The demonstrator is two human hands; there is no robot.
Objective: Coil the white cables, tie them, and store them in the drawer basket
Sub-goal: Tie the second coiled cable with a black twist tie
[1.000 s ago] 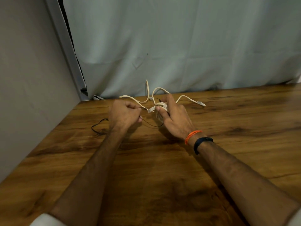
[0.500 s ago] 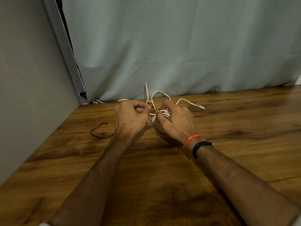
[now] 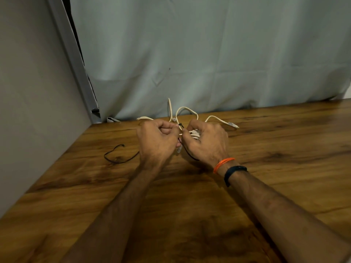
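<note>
The left hand and right hand fingers pinch a black tie between them, the coiled white cable lying under the right fingers.

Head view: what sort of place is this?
Probably a makeshift recording corner, not a proper workshop: a wooden table pushed against a hung grey-green cloth backdrop, with a plain panel wall on the left. No drawer or basket is in view.
</note>
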